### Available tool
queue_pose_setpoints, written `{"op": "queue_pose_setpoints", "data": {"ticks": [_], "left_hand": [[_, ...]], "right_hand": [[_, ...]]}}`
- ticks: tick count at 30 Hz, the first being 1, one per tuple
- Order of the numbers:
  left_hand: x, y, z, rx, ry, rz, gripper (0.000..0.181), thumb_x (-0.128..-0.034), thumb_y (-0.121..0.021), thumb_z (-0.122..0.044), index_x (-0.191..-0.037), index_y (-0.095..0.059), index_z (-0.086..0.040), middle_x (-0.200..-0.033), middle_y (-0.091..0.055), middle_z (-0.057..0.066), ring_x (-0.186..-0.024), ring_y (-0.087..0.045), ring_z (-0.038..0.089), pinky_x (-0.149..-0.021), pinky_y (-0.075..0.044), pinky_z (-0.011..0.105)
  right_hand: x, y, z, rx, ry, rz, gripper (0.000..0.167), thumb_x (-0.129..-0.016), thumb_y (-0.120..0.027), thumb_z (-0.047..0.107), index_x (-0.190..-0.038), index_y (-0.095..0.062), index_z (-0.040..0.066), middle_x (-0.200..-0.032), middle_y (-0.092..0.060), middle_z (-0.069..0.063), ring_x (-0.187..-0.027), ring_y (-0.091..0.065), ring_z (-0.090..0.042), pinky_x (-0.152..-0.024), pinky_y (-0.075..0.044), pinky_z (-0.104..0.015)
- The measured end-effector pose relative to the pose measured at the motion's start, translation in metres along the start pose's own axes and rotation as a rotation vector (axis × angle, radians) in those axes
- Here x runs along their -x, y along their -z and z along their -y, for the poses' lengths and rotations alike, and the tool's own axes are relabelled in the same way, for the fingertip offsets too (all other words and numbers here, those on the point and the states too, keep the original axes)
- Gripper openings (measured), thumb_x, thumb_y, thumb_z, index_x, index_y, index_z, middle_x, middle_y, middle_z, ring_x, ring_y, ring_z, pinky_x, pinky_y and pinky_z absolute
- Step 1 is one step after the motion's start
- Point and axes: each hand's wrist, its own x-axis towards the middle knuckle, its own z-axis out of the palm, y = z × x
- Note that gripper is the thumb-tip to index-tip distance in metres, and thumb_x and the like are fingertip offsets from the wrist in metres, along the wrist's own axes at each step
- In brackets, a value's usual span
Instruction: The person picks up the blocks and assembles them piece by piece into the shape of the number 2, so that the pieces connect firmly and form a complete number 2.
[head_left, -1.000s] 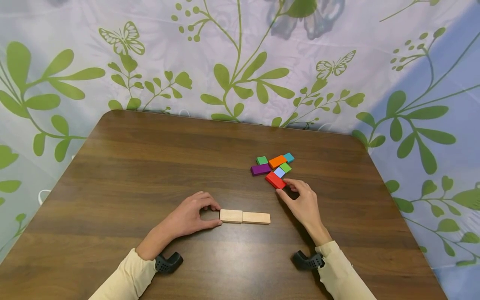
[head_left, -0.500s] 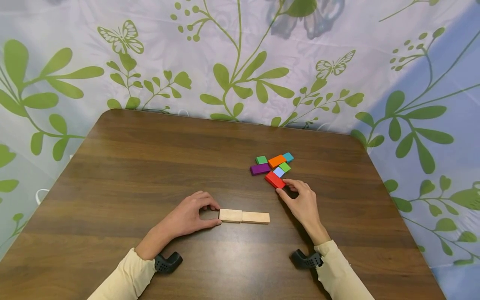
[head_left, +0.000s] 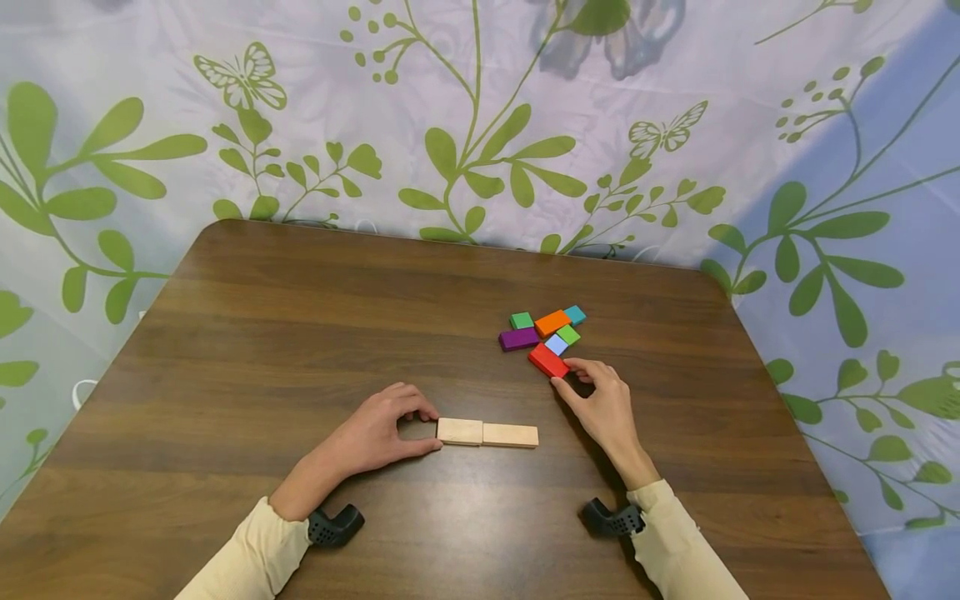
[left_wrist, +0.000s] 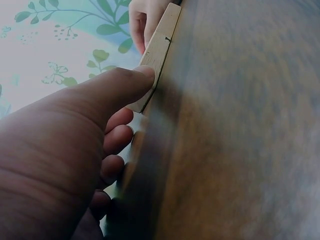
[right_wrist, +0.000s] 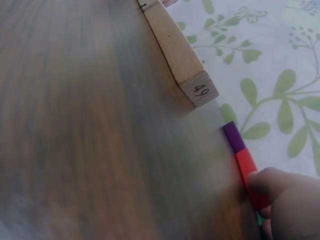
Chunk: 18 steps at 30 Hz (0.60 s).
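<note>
In the head view, two plain wooden blocks lie end to end in a row. My left hand (head_left: 384, 427) pinches the left wooden block (head_left: 460, 431) at its outer end, between thumb and fingers. The right wooden block (head_left: 511, 435) adjoins it, and in the right wrist view its end (right_wrist: 201, 90) bears a handwritten number. Farther back and to the right, my right hand (head_left: 606, 408) pinches the near end of a red block (head_left: 548, 361) with thumb and forefinger. That block lies on the table, against a light blue block (head_left: 557, 344).
Behind the red block is a loose cluster: a purple block (head_left: 518, 339), a dark green block (head_left: 521, 320), an orange block (head_left: 552, 322), a light green block (head_left: 568, 335) and a teal block (head_left: 574, 314). The wooden table (head_left: 300, 300) ends at a leaf-patterned cloth (head_left: 337, 100).
</note>
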Motion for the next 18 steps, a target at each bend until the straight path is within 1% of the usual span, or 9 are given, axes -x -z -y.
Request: {"op": "queue_pose_setpoints", "data": {"ticks": [12, 18], "left_hand": [[-0.0004, 0.0006, -0.0013, -0.010, 0.014, 0.000, 0.025, -0.0862, -0.085, -0.036, -0.104, -0.074, -0.022, -0.095, -0.063, -0.012, -0.088, -0.054, 0.005, -0.078, -0.049, 0.027], [-0.0008, -0.0002, 0.0001, 0.002, -0.012, -0.020, 0.025, -0.0852, -0.086, -0.034, -0.103, -0.075, -0.021, -0.093, -0.064, -0.010, -0.088, -0.055, 0.005, -0.078, -0.049, 0.027]], "right_hand": [[-0.0017, 0.0017, 0.0000, -0.026, 0.014, 0.022, 0.037, -0.089, -0.083, 0.025, -0.120, -0.073, 0.006, -0.113, -0.072, -0.014, -0.099, -0.067, -0.031, -0.089, -0.055, -0.049], [-0.0028, 0.0023, 0.0006, -0.047, 0.040, 0.017, 0.036, -0.089, -0.084, 0.025, -0.119, -0.074, 0.008, -0.111, -0.072, -0.013, -0.098, -0.067, -0.030, -0.088, -0.056, -0.048]]}}
